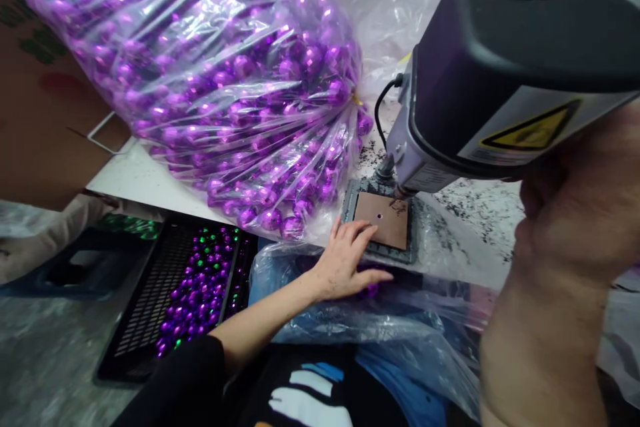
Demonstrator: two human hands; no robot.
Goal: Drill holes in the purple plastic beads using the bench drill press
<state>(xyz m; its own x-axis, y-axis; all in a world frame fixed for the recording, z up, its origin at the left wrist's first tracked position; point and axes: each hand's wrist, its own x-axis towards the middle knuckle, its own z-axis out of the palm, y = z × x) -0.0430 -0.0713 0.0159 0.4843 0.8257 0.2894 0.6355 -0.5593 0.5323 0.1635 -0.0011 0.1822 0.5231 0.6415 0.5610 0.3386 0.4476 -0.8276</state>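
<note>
Black crate (150, 303) at far left is part filled with purple and green balls (197, 283); the big bag (210, 80) on the tabletop (470, 213) is packed full, so I'd judge plenty is left. The left hand (345, 260) lies flat, fingers spread, on a lower bag (350, 327) at the edge of the bare plate (385, 217). The press (510, 47) has a yellow warning sticker (535, 133), print unreadable. The right hand (575, 213) is raised beside it, grip cannot be told.

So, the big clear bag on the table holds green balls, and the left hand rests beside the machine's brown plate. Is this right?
Not quite. The head view shows that the balls in the big clear bag are purple, not green. The left hand does rest beside the brown plate of the machine.
</note>
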